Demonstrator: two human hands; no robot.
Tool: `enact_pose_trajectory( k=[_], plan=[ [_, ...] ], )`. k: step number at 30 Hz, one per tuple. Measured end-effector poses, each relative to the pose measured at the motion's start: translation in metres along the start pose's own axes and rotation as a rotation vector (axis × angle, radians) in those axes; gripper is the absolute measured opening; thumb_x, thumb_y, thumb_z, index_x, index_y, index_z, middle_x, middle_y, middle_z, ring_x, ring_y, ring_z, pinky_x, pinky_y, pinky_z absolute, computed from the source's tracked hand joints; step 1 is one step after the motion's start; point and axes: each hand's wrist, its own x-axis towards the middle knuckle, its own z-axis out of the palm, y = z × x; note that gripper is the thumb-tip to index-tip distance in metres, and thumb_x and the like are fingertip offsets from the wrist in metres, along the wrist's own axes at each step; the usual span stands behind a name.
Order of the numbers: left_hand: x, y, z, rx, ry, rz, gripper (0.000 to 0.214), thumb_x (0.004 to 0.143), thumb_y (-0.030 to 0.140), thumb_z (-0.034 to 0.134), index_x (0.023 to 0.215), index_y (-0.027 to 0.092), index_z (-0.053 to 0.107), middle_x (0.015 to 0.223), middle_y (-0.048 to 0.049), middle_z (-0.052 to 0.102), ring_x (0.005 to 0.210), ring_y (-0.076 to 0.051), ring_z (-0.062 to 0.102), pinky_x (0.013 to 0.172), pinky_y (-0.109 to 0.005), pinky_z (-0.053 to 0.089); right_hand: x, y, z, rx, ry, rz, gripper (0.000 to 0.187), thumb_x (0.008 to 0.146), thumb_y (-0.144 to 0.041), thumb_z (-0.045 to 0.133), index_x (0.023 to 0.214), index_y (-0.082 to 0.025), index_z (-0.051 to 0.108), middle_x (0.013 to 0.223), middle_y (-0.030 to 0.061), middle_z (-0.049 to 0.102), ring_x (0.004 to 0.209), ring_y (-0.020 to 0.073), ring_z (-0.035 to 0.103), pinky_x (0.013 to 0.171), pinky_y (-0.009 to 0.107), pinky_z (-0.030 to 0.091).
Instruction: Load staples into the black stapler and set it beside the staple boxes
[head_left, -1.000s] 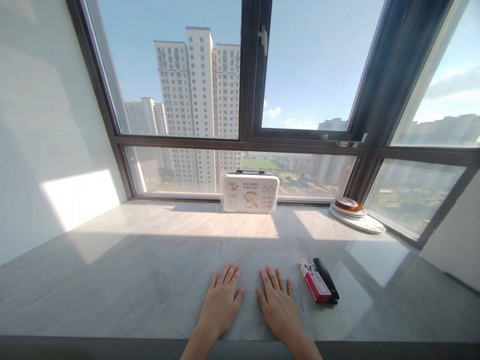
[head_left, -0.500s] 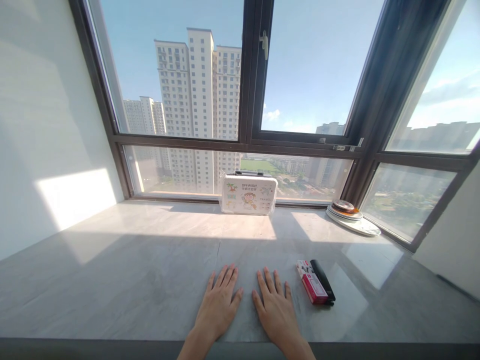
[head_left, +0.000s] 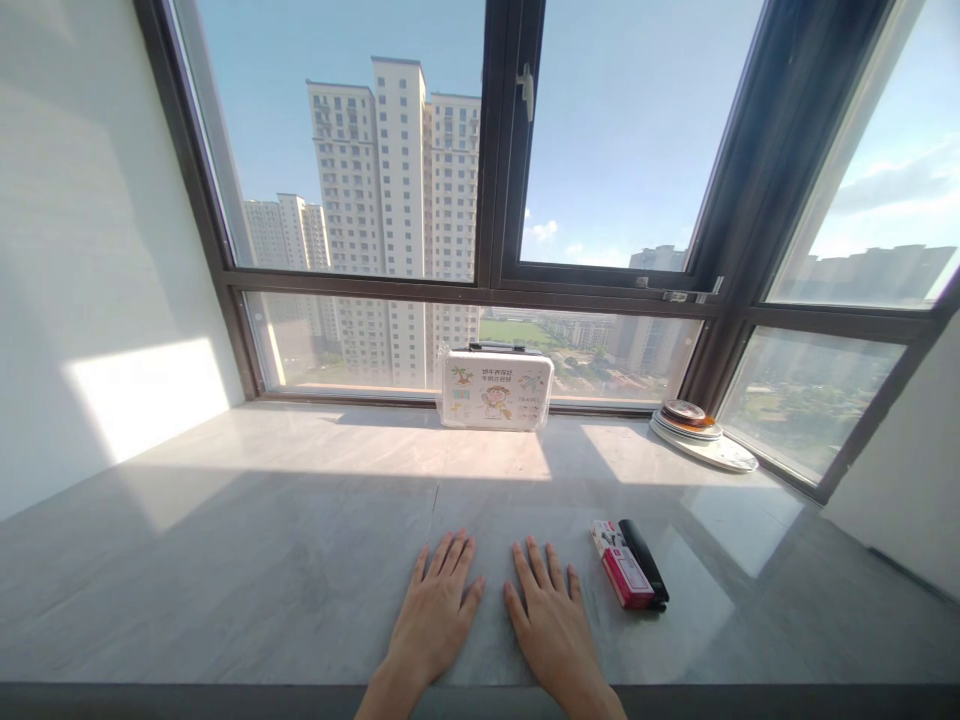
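Observation:
My left hand (head_left: 435, 618) lies flat on the grey stone sill (head_left: 262, 540), palm down, fingers stretched out, holding nothing. My right hand (head_left: 549, 625) lies flat beside it, fingers spread, also empty. Just right of my right hand sit a small red box (head_left: 619, 576) and a black oblong object (head_left: 643, 562), side by side and touching. Neither hand touches them.
A white printed case with a handle (head_left: 496, 390) stands against the window at the back centre. A stack of round plates (head_left: 701, 432) rests at the back right. Window frames close the far side; a white wall bounds the left.
The view has shifted slightly, so everything sits a little further left in the frame. Both hands stay flat on the sill.

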Motion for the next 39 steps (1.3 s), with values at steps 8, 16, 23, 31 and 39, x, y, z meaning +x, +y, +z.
enact_pose_trajectory(
  k=[8, 16, 23, 31, 39],
  plan=[
    [-0.0013, -0.0003, 0.0005, -0.012, 0.011, 0.006, 0.06, 0.103, 0.057, 0.016, 0.157, 0.033, 0.027, 0.165, 0.0017, 0.024, 0.154, -0.025, 0.016, 0.125, -0.055, 0.013, 0.0002, -0.0006, -0.0001, 0.005, -0.018, 0.006, 0.061, 0.1, -0.052, 0.028, 0.157, -0.03, 0.029, 0.165, 0.0001, 0.019, 0.154, 0.0311, 0.011, 0.121, 0.057, 0.012],
    [-0.0007, -0.0016, 0.0021, 0.01, 0.006, 0.015, 0.06, 0.103, 0.056, 0.016, 0.157, 0.032, 0.026, 0.165, 0.0011, 0.024, 0.154, -0.026, 0.016, 0.125, -0.056, 0.014, -0.0007, 0.0001, 0.0, 0.021, -0.012, 0.006, 0.061, 0.1, -0.052, 0.028, 0.157, -0.028, 0.03, 0.165, -0.0007, 0.02, 0.154, 0.0305, 0.011, 0.122, 0.055, 0.011],
    [-0.0006, -0.0026, 0.0032, 0.014, 0.008, 0.016, 0.059, 0.104, 0.056, 0.015, 0.157, 0.034, 0.026, 0.165, 0.0018, 0.023, 0.154, -0.024, 0.015, 0.125, -0.056, 0.016, -0.0012, -0.0003, -0.0015, 0.03, -0.013, 0.005, 0.061, 0.101, -0.052, 0.027, 0.157, -0.028, 0.03, 0.165, -0.0008, 0.021, 0.154, 0.0303, 0.012, 0.122, 0.054, 0.012],
    [-0.0005, -0.0036, 0.0054, 0.037, 0.027, 0.025, 0.058, 0.104, 0.056, 0.016, 0.157, 0.034, 0.026, 0.165, 0.0022, 0.025, 0.153, -0.024, 0.017, 0.124, -0.057, 0.018, -0.0018, -0.0003, -0.0028, 0.045, -0.014, 0.009, 0.061, 0.101, -0.052, 0.028, 0.157, -0.028, 0.03, 0.165, -0.0005, 0.021, 0.154, 0.0296, 0.012, 0.122, 0.053, 0.012],
    [-0.001, -0.0031, 0.0035, 0.008, 0.029, 0.018, 0.059, 0.103, 0.058, 0.017, 0.156, 0.034, 0.027, 0.164, 0.0025, 0.026, 0.153, -0.024, 0.018, 0.124, -0.057, 0.017, -0.0019, -0.0001, -0.0015, 0.058, -0.004, 0.006, 0.06, 0.101, -0.051, 0.029, 0.156, -0.028, 0.033, 0.164, -0.0002, 0.024, 0.154, 0.0298, 0.013, 0.122, 0.053, 0.014]
  ],
)
